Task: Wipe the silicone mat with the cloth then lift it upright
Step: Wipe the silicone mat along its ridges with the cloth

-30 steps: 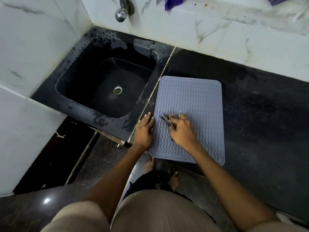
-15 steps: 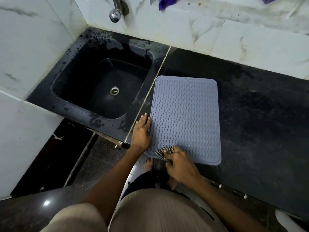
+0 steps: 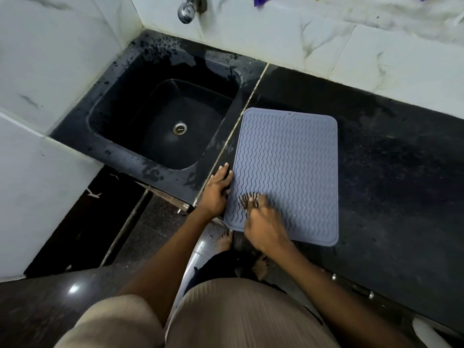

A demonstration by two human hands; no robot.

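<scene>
**Cloth pressed to the mat's near corner**

The fingers of the right hand were curled closed around a small striped cloth, bunched so that only its dark-and-light edge showed past the knuckles. The cloth was pressed against the silicone mat close to its near-left corner. The blur around the fingertips made it hard to say how much of the cloth lay flat on the ridges.

The left hand lay flat with its fingers spread open and straight, gripping nothing. It rested along the mat's left edge, palm down, partly on the dark desk and touching the mat's border.

The mat was grey-blue, rectangular with rounded corners and covered in wavy ridges. It lay flat on the desk, its left edge just beside the pale seam running toward the wall, and its near edge at the desk's front lip.

Left of the seam sat a black sink with a metal drain, its rim speckled with marks. A chrome tap hung from the white marble-patterned wall above.
</scene>
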